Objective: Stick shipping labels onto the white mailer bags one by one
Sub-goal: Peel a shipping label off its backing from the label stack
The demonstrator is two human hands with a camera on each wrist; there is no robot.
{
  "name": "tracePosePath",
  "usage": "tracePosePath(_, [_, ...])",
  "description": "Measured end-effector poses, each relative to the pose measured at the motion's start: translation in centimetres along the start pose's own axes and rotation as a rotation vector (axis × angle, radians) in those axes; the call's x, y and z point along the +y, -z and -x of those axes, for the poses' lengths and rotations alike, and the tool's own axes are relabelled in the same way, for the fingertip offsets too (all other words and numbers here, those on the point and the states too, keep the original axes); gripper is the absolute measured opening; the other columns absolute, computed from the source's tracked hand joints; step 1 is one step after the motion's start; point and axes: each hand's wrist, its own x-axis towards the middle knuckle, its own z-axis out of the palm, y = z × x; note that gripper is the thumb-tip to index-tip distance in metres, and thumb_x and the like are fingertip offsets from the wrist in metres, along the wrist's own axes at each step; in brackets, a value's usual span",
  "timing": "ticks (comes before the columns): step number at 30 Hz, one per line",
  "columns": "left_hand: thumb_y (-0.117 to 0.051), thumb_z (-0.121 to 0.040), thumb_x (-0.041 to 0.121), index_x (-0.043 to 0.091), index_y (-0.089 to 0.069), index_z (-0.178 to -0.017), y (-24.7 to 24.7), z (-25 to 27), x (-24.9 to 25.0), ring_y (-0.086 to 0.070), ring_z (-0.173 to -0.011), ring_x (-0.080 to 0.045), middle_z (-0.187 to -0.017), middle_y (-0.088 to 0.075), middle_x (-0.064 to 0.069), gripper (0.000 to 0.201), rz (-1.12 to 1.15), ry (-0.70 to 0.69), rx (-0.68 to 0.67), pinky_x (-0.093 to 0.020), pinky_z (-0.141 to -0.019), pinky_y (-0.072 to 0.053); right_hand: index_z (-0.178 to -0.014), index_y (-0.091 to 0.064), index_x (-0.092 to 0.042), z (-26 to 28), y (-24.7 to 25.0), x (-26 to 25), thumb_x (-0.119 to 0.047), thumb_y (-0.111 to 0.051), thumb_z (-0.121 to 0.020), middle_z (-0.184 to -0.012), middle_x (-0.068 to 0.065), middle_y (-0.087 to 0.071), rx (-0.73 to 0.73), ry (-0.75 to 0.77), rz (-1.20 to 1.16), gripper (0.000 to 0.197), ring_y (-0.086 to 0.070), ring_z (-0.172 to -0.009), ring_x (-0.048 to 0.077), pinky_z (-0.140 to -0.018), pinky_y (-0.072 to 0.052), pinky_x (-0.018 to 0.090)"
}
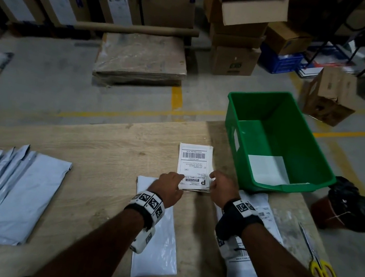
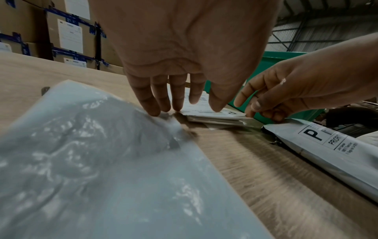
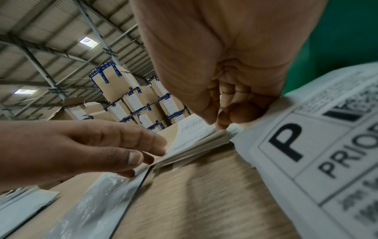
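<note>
A stack of shipping labels (image 1: 193,163) lies on the wooden table (image 1: 105,151), printed side up. My left hand (image 1: 177,179) has straight fingers touching the stack's near left edge and the top of a blank white mailer bag (image 1: 157,251) under my forearm. In the left wrist view the fingertips (image 2: 175,103) rest where the bag (image 2: 102,161) meets the labels (image 2: 214,113). My right hand (image 1: 212,179) pinches the top label's near right corner between thumb and forefinger (image 3: 216,122). A labelled mailer bag (image 1: 260,209) lies under my right arm, its print close in the right wrist view (image 3: 306,145).
Several blank mailer bags (image 1: 7,192) are piled at the table's left. A green bin (image 1: 276,141) holding one white sheet stands at the back right. Yellow-handled scissors (image 1: 320,265) lie near the right edge. A black bag (image 1: 353,207) sits beyond it; cardboard boxes stand on the floor behind.
</note>
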Motion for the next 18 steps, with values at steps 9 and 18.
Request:
tracePosePath(9, [-0.049, -0.095, 0.032, 0.019, -0.034, -0.146, 0.07, 0.34, 0.38, -0.037, -0.131, -0.027, -0.146, -0.041, -0.005, 0.054, -0.003, 0.023, 0.003, -0.042, -0.109, -0.035, -0.116, -0.053, -0.009, 0.07, -0.14, 0.10, 0.005, -0.050, -0.085, -0.099, 0.007, -0.065, -0.055, 0.021, -0.087, 0.033, -0.052, -0.083, 0.014, -0.068, -0.035, 0.018])
tracePosePath(18, [-0.050, -0.095, 0.031, 0.019, -0.036, -0.144, 0.38, 0.61, 0.39, -0.037, -0.131, -0.026, -0.145, -0.041, -0.004, 0.052, 0.027, 0.025, 0.012, -0.040, -0.109, -0.034, -0.097, -0.066, -0.012, -0.12, -0.96, 0.42, 0.002, -0.049, -0.082, -0.096, 0.010, -0.063, -0.037, 0.067, -0.092, 0.027, -0.060, -0.086, 0.023, -0.072, -0.041, 0.022])
